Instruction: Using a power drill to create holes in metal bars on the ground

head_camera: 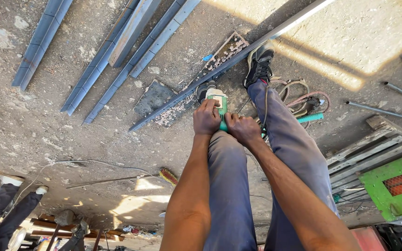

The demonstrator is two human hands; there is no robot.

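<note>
The picture is upside down: the person bends far forward, so legs and arms run up the frame toward the ground. Both hands close on a green grinder (219,108). The left hand (206,117) wraps its fingers over the body near the head, and the right hand (243,128) clasps the handle just behind it; the two hands almost touch. The grinder's head sits against a long steel bar (238,58), which runs slantwise across the dusty concrete floor (47,139) from lower left to upper right. A black shoe (259,62) rests on or against the bar just beyond the grinder, and the other foot is mostly hidden behind the tool. Under the bar lie a flat plate (153,97) and a grating (226,50). Several steel channels (117,51) lie side by side further left, well apart from the hands. Coiled hoses (303,100) sit beside the right leg. At the right are thin rods (387,111), a wooden pallet (373,148) and a green box (396,186). Another person's legs (5,204) show at lower left, near a brush (167,175)
</note>
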